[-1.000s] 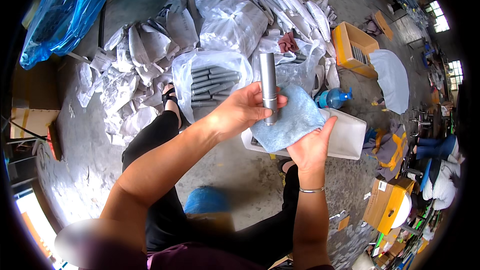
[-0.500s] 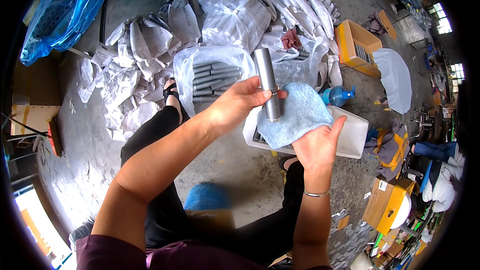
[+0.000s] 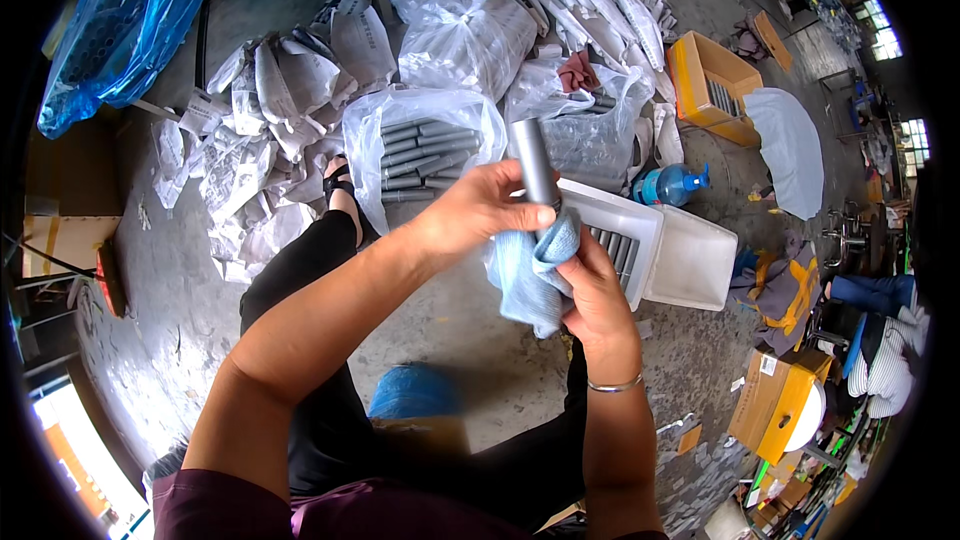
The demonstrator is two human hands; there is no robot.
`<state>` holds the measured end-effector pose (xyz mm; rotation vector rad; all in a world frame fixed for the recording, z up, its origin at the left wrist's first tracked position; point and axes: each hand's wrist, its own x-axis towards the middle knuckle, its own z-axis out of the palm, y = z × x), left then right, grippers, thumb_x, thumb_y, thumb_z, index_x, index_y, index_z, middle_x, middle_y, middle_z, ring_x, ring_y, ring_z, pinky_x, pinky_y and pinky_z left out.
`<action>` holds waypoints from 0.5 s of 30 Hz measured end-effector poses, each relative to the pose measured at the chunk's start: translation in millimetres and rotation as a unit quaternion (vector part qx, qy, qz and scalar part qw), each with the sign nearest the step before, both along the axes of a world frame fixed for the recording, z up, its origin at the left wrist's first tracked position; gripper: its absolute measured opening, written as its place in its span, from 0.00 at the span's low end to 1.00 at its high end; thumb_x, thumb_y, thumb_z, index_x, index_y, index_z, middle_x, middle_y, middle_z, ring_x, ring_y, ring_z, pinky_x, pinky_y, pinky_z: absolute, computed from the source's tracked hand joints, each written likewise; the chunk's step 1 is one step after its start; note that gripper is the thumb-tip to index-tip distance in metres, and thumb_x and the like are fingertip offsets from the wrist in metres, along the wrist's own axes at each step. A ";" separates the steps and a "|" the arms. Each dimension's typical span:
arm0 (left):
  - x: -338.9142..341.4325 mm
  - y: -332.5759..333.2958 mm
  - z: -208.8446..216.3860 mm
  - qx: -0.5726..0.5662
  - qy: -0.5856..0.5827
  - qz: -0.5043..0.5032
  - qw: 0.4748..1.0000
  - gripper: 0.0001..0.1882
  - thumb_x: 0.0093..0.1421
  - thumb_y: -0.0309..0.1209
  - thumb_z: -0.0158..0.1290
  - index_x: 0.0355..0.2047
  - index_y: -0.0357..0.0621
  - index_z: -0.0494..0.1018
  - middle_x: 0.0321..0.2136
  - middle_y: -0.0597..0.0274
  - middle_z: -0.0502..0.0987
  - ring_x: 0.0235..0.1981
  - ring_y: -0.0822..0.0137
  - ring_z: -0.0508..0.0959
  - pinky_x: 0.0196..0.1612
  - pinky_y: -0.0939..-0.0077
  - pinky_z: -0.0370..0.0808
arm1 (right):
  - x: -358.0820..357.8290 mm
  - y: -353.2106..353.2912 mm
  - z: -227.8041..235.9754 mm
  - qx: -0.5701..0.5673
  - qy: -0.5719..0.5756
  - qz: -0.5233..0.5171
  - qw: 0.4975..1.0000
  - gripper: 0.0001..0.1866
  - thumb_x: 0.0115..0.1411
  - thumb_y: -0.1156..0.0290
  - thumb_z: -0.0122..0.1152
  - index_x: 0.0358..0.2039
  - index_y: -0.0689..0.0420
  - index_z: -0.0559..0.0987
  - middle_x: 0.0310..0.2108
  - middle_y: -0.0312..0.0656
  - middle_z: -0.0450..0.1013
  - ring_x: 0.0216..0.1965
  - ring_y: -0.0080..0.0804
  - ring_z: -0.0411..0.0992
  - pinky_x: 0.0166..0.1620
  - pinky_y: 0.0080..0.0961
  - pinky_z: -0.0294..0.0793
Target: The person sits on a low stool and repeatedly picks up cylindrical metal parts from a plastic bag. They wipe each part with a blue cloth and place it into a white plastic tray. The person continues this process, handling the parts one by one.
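In the head view, the left hand [image 3: 490, 208] is partly closed, thumb and fingers grasping a grey metal tube [image 3: 534, 158] near its lower part; the tube rises from this grip, tilted slightly. The right hand [image 3: 600, 290], just below and to the right of the left, is curled around a light-blue cloth [image 3: 528, 285], which is bunched at the tube's lower end and hangs between the hands. How far the cloth wraps around the tube cannot be told.

Right of the right hand sits a white container [image 3: 690, 258] with more tubes. Beyond the left hand, an open plastic bag [image 3: 358, 145] holds similar ones.

As for writing, dark print marks the crumpled wrappers [image 3: 265, 165] farther left of the left hand, and a cardboard box [image 3: 757, 400] low to the right of the right hand carries a white label [image 3: 768, 365], too small to read.
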<state>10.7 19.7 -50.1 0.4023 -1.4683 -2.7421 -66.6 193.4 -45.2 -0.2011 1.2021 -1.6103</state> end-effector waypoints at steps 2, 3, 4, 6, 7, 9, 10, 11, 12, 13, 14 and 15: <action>-1.1 -6.6 6.1 0.036 0.055 0.064 0.996 0.31 0.49 0.40 0.64 0.50 0.41 0.67 0.41 0.60 0.75 0.52 0.59 0.71 0.62 0.61 0.59 | 1.0 -0.1 3.6 -0.011 -0.047 0.050 0.998 0.26 0.60 0.67 0.58 0.57 0.60 0.64 0.49 0.38 0.69 0.49 0.26 0.69 0.51 0.25 0.70; 0.8 -10.2 11.7 0.117 0.060 0.056 0.990 0.32 0.49 0.41 0.64 0.51 0.40 0.66 0.35 0.62 0.75 0.49 0.60 0.73 0.62 0.60 0.60 | 5.7 -1.1 8.6 -0.003 -0.049 0.063 0.997 0.25 0.60 0.66 0.59 0.56 0.61 0.66 0.47 0.38 0.70 0.47 0.26 0.69 0.51 0.25 0.70; 2.3 -12.7 17.1 0.199 0.067 0.048 0.977 0.33 0.49 0.41 0.64 0.51 0.40 0.66 0.30 0.64 0.75 0.46 0.61 0.75 0.61 0.59 0.61 | 6.5 -1.0 6.1 0.016 -0.069 0.090 0.993 0.30 0.54 0.62 0.65 0.54 0.62 0.66 0.46 0.38 0.70 0.46 0.24 0.70 0.50 0.24 0.70; 4.3 -9.1 17.8 0.169 0.085 0.007 0.982 0.34 0.49 0.42 0.64 0.51 0.36 0.66 0.16 0.67 0.72 0.28 0.68 0.79 0.54 0.59 0.70 | 14.8 -6.3 0.5 -0.046 -0.098 0.146 0.983 0.34 0.47 0.66 0.70 0.53 0.61 0.67 0.44 0.36 0.70 0.44 0.24 0.70 0.47 0.23 0.72; 7.0 -7.3 23.6 0.167 0.087 -0.035 0.981 0.34 0.49 0.42 0.64 0.51 0.34 0.66 0.15 0.67 0.71 0.26 0.68 0.78 0.52 0.61 0.72 | 21.4 -9.7 1.4 -0.032 -0.104 0.160 0.981 0.36 0.42 0.69 0.71 0.52 0.59 0.66 0.41 0.34 0.69 0.43 0.24 0.70 0.45 0.22 0.72; 7.9 -3.1 25.8 0.155 0.096 -0.083 0.980 0.33 0.50 0.41 0.63 0.50 0.31 0.67 0.11 0.68 0.68 0.20 0.70 0.76 0.46 0.63 0.76 | 36.4 -10.3 0.5 -0.010 -0.140 0.139 0.980 0.37 0.42 0.71 0.71 0.52 0.56 0.63 0.41 0.32 0.66 0.42 0.24 0.68 0.43 0.20 0.71; 8.1 -3.8 25.0 0.154 0.081 -0.080 0.981 0.33 0.51 0.41 0.63 0.50 0.31 0.67 0.11 0.69 0.68 0.19 0.71 0.76 0.46 0.64 0.76 | 42.0 -11.7 0.2 0.000 -0.150 0.148 0.978 0.37 0.43 0.70 0.71 0.52 0.56 0.62 0.41 0.32 0.65 0.43 0.23 0.68 0.43 0.20 0.71; 8.2 -5.1 24.3 0.154 0.066 -0.077 0.983 0.32 0.51 0.41 0.63 0.49 0.31 0.68 0.11 0.69 0.67 0.18 0.72 0.75 0.45 0.64 0.77 | 47.8 -15.1 1.5 0.009 -0.141 0.132 0.981 0.36 0.44 0.70 0.71 0.53 0.56 0.62 0.41 0.32 0.65 0.43 0.23 0.67 0.43 0.19 0.70; 8.2 -5.9 23.8 0.154 0.051 -0.073 0.984 0.31 0.51 0.41 0.62 0.49 0.31 0.68 0.10 0.69 0.67 0.17 0.73 0.74 0.44 0.65 0.77 | 53.7 -19.1 5.7 0.017 -0.132 0.115 0.985 0.36 0.45 0.69 0.71 0.53 0.56 0.61 0.41 0.33 0.65 0.43 0.22 0.67 0.43 0.19 0.69; 7.4 -5.6 30.8 0.128 0.042 -0.070 0.988 0.26 0.53 0.39 0.61 0.46 0.32 0.71 0.10 0.70 0.66 0.15 0.75 0.73 0.44 0.66 0.77 | 56.2 -21.4 8.0 0.027 -0.122 0.098 0.987 0.36 0.46 0.68 0.70 0.53 0.56 0.61 0.41 0.33 0.64 0.43 0.21 0.66 0.43 0.19 0.69; 7.9 -5.9 33.6 0.114 0.035 -0.067 0.991 0.25 0.53 0.37 0.60 0.45 0.32 0.71 0.10 0.70 0.65 0.14 0.75 0.72 0.44 0.66 0.77 | 56.4 -22.2 4.9 0.017 -0.077 0.102 0.992 0.36 0.47 0.67 0.70 0.54 0.56 0.61 0.42 0.32 0.64 0.43 0.21 0.66 0.43 0.19 0.68; 8.8 -5.9 35.5 0.100 0.029 -0.064 0.992 0.23 0.53 0.36 0.60 0.44 0.32 0.72 0.10 0.70 0.65 0.14 0.75 0.72 0.44 0.67 0.77 | 56.2 -23.0 -1.5 0.007 -0.032 0.105 0.994 0.37 0.48 0.66 0.70 0.54 0.56 0.60 0.42 0.32 0.64 0.44 0.21 0.65 0.44 0.18 0.68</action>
